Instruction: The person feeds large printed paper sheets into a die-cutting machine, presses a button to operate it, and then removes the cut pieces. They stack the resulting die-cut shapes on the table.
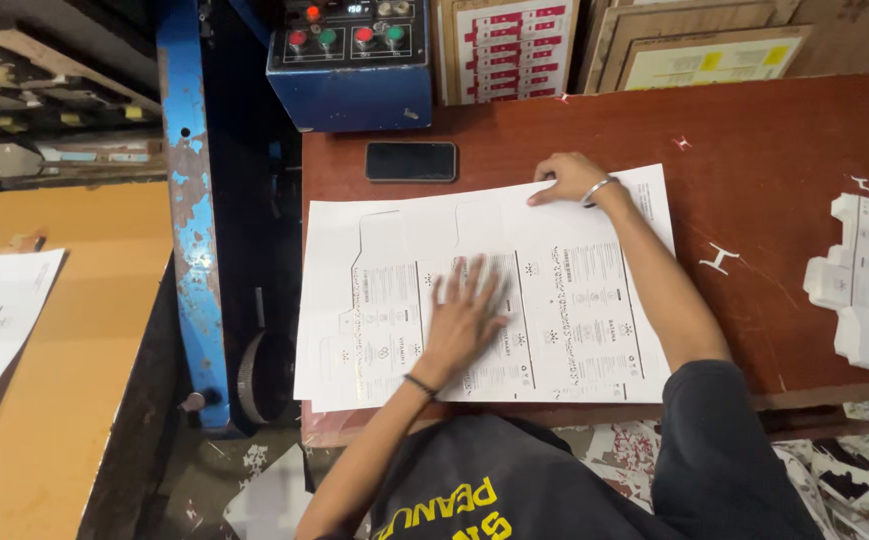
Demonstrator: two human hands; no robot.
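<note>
Sheets (574,300): printed stack flat on the counter (754,130); thin, light, floppy, likely slippery; best taken at an edge.
Left hand (466,312): grip fully open, palm pressing the stack's middle.
Right hand (571,178): fingers curled loosely at the far edge; clasp unclear.

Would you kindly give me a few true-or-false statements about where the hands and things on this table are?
1. The left hand lies flat on the printed sheet. True.
2. The right hand holds the phone. False: it rests at the sheet's far edge; the phone lies apart.
3. The sheet lies on a red-brown table. True.
4. The stack of die-cut blanks is under the left hand. False: it sits near the table's right edge.
</note>
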